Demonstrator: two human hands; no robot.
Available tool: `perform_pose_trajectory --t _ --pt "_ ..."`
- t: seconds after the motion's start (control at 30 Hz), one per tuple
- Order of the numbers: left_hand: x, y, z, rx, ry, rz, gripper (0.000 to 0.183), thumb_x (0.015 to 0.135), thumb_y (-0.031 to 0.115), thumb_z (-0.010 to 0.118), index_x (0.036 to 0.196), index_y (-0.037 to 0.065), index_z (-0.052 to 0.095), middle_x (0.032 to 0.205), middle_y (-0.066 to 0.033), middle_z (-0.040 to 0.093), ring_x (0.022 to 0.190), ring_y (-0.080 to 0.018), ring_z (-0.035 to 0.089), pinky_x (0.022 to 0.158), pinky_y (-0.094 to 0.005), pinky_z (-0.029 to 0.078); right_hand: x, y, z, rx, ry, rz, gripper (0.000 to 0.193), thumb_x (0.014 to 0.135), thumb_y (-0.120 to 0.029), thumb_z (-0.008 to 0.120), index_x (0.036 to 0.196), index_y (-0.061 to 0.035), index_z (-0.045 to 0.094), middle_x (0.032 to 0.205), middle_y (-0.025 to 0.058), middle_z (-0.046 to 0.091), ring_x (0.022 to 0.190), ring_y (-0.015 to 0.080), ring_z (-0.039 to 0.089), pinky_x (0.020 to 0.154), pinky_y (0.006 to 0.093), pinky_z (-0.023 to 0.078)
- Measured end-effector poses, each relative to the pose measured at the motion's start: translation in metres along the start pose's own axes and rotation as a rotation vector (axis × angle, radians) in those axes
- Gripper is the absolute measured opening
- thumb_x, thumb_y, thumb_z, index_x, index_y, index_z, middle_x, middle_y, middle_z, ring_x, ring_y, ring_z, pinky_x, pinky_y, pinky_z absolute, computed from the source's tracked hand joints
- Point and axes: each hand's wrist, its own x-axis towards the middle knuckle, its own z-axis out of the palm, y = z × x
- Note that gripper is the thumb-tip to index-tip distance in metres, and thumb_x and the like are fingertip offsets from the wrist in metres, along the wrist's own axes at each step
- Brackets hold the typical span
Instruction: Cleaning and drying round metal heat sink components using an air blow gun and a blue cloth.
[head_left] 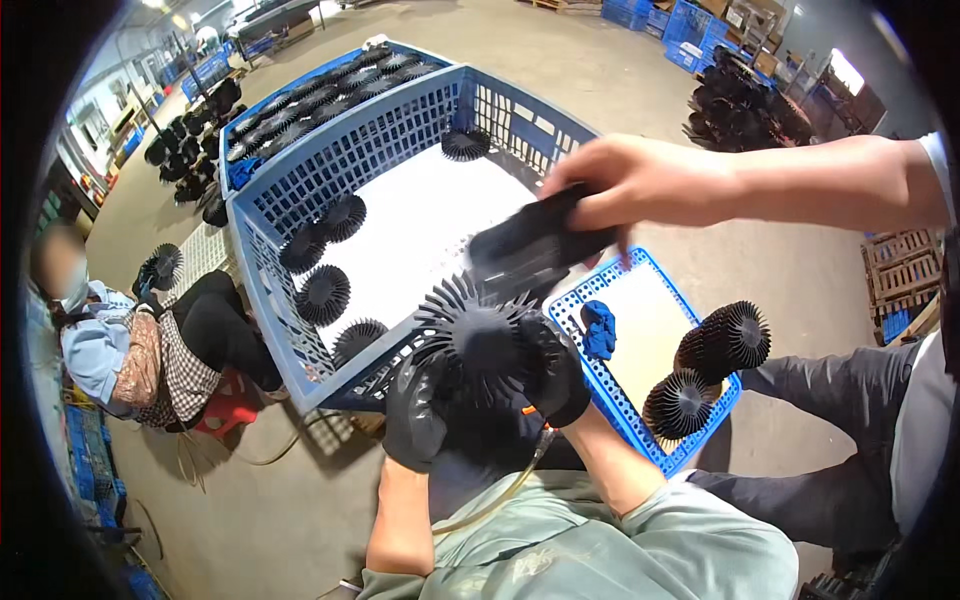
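Note:
Between my two black-gloved hands is a black round heat sink [487, 335] with fins radiating all around. My left hand [415, 415] grips its lower left side, and my right hand [560, 370] is closed around its right side. By my right wrist a small orange fitting [530, 410] shows, joined to a thin yellowish hose [500, 495]; whether my fingers touch it is hidden. Just above, another person's bare hand [630, 185] reaches in from the right, holding a blurred black object [530, 245] close to the heat sink's top.
A large blue crate [345, 395] with several heat sinks on a white sheet stands ahead. Behind it sits a fuller crate [232, 135]. Right of me, a blue tray [590, 375] bears heat sinks and a blue cloth [598, 330]. A seated person [150, 350] works at left.

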Motion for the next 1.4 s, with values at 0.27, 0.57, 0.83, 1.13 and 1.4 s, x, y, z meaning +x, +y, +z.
perform_pose_trajectory --t 0.27,0.57,0.83,1.13,1.4 --pt "0.017 0.027 -0.01 -0.057 0.018 -0.008 0.03 0.081 0.001 0.063 0.111 -0.005 0.061 0.113 -0.0225 0.063 0.105 -0.0394 0.061 0.093 -0.0439 0.048 0.006 -0.021 0.0 -0.856 -0.101 -0.589 0.037 0.082 -0.006 0.066 0.117 0.0026 0.056 0.102 0.0163 0.063 0.095 0.0276 0.064 0.08 0.0361 0.052" --pt "0.02 0.028 -0.012 -0.021 -0.024 0.017 0.033 0.082 0.004 0.065 0.113 -0.004 0.061 0.114 -0.022 0.063 0.109 -0.0409 0.059 0.096 -0.047 0.045 0.001 -0.025 0.007 -0.725 -0.035 -0.569 0.045 0.076 0.0 0.07 0.119 0.0025 0.056 0.107 0.0161 0.062 0.096 0.0284 0.063 0.084 0.0344 0.051" --pt "0.024 0.032 -0.011 -0.101 -0.035 0.029 0.032 0.081 0.004 0.066 0.112 -0.004 0.062 0.115 -0.0224 0.063 0.108 -0.0413 0.059 0.097 -0.0474 0.045 0.004 0.002 -0.006 -0.301 0.086 -0.262 0.043 0.077 -0.002 0.071 0.117 0.0017 0.057 0.104 0.0155 0.062 0.091 0.0256 0.064 0.079 0.0346 0.052" --pt "0.031 0.044 -0.006 -0.157 0.018 -0.065 0.03 0.077 0.0 0.066 0.107 -0.004 0.063 0.11 -0.0219 0.064 0.104 -0.0397 0.061 0.093 -0.044 0.047 -0.003 -0.005 -0.006 -0.297 0.16 -0.14 0.025 0.098 -0.019 0.048 0.112 -0.0021 0.06 0.11 0.0068 0.064 0.102 0.0149 0.061 0.089 0.0309 0.049" --pt "0.025 0.051 -0.004 0.004 0.141 -0.081 0.028 0.075 -0.008 0.06 0.102 -0.005 0.064 0.104 -0.0213 0.065 0.097 -0.0384 0.062 0.086 -0.0425 0.05 0.001 -0.02 -0.036 -1.054 -0.237 -0.663 0.058 0.082 -0.012 0.069 0.133 0.0022 0.045 0.118 0.0216 0.057 0.105 0.0354 0.059 0.089 0.039 0.049"
